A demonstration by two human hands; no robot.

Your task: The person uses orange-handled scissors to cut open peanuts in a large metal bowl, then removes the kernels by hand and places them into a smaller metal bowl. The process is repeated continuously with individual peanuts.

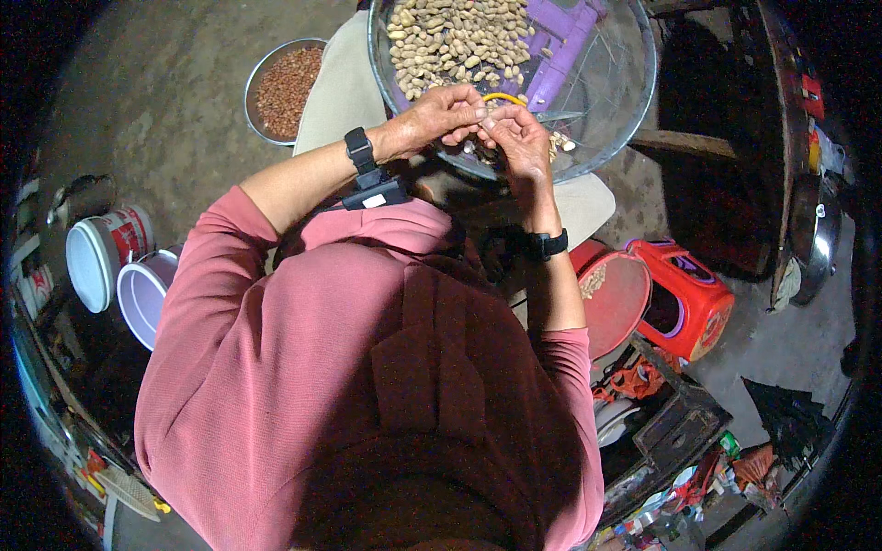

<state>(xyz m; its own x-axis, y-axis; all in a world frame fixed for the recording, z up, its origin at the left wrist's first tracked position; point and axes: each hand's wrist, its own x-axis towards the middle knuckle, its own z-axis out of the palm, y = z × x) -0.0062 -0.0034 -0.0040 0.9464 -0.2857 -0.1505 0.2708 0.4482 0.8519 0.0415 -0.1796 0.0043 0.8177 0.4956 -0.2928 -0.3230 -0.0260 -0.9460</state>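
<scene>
My left hand [441, 118] and my right hand [518, 134] meet fingertip to fingertip over the near edge of a round metal-rimmed tray [649, 89]. Their fingers are pinched together; whatever lies between them is too small and hidden to tell. Unshelled peanuts [455, 38] fill the tray's far left part. A purple plastic piece [561, 58] shows at or beneath its bottom. Just beyond my fingertips is a yellow curved handle [505, 98], with a pointed metal blade [561, 116] to its right. Pale shell pieces [565, 143] lie near my right hand.
Left of the tray, a metal bowl [249, 96] holds reddish-brown shelled peanuts [286, 93]. Two buckets, one white [89, 265] and one lilac [141, 299], stand at the left. At the right are a red basin [623, 306] with pale pieces, a red plastic stool [696, 296] and a dark wooden frame [682, 420].
</scene>
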